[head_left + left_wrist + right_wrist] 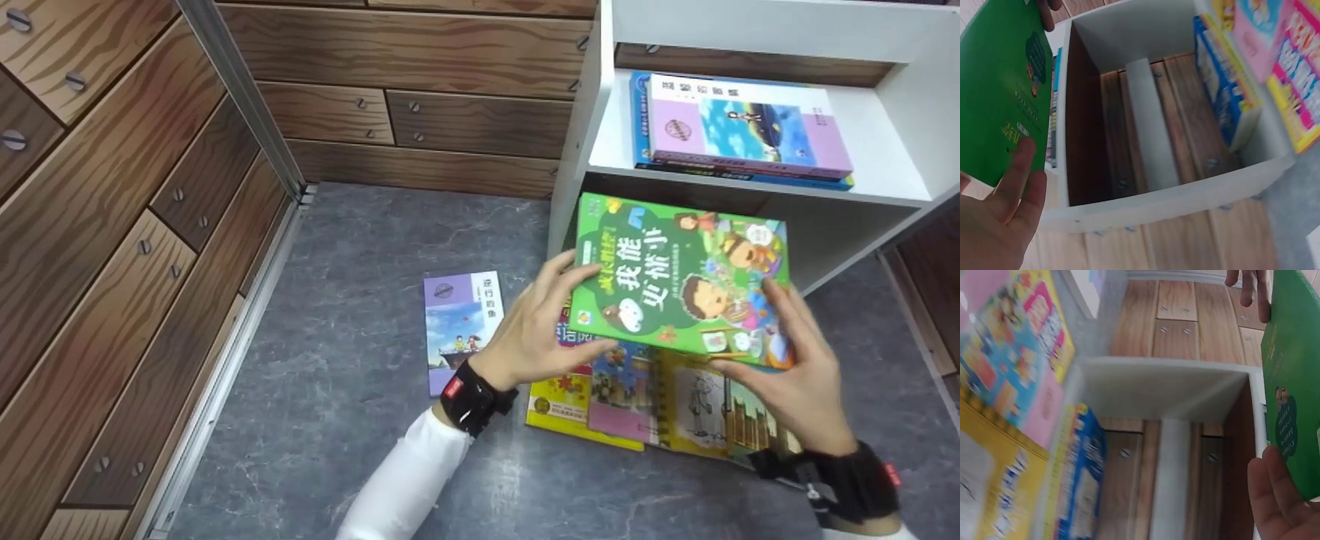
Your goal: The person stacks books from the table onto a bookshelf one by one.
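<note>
Glare (pixel 508 474) is being reflected by the floor (pixel 352 322) toward its near edge; wrist-view books (pixel 1022 365) are being blurred.

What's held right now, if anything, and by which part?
A green rectangular book with a cartoon-illustrated cover: left grip on its left edge, right grip on its right edge, as seen in the head view.

Grey floor (pixel 337 300): books (pixel 450 319); white shelf (pixel 879 139): stacked books (pixel 757 131).
</note>
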A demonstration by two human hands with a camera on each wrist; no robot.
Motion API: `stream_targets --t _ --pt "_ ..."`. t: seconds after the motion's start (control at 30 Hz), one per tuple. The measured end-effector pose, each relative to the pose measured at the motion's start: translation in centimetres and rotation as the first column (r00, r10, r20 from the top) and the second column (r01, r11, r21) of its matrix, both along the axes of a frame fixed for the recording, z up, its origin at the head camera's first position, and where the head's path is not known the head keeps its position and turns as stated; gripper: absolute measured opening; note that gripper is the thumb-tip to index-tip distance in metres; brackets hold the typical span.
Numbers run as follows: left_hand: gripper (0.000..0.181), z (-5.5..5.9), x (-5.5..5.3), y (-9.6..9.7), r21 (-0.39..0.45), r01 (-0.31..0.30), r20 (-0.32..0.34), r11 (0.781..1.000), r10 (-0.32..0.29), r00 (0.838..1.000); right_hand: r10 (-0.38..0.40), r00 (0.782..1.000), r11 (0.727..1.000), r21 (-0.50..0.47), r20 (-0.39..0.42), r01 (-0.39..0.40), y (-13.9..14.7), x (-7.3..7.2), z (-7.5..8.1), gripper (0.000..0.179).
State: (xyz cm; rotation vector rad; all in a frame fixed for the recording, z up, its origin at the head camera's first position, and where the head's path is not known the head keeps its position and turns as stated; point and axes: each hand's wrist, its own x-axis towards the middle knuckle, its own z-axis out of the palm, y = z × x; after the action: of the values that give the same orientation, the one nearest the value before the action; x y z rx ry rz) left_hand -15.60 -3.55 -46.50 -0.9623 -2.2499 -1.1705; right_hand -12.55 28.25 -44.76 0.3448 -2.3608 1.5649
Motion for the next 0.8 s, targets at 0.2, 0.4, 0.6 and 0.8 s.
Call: stream_targets --t 0.2,0.4,0.6,0.8 --pt "0.086 3.1 -2.0 0.6 -0.053 -0.007 -0.106 0.999 0.002 0.994 -0.013 0.996 0.998 0.055 -0.091 0.018 1.2 -1.0 3.1 0.117" --pt "0.085 5.8 -4.0 1.6 -0.096 -0.009 -0.104 0.995 -0.001 0.995 -0.060 0.991 0.987 0.140 -0.116 0.076 2.5 -2.7 5.6 0.116" --pt "0.082 7.5 -6.0 3.2 -0.204 -0.052 -0.024 0.978 0.048 0.999 -0.070 0.991 0.972 0.214 -0.113 0.093 4.2 -5.2 7.3 0.105" --pt "0.077 8.1 -7.7 4.5 -0.225 -0.105 0.066 0.969 0.122 0.990 -0.163 0.982 0.930 0.318 -0.098 0.186 4.5 -6.9 7.9 0.089"
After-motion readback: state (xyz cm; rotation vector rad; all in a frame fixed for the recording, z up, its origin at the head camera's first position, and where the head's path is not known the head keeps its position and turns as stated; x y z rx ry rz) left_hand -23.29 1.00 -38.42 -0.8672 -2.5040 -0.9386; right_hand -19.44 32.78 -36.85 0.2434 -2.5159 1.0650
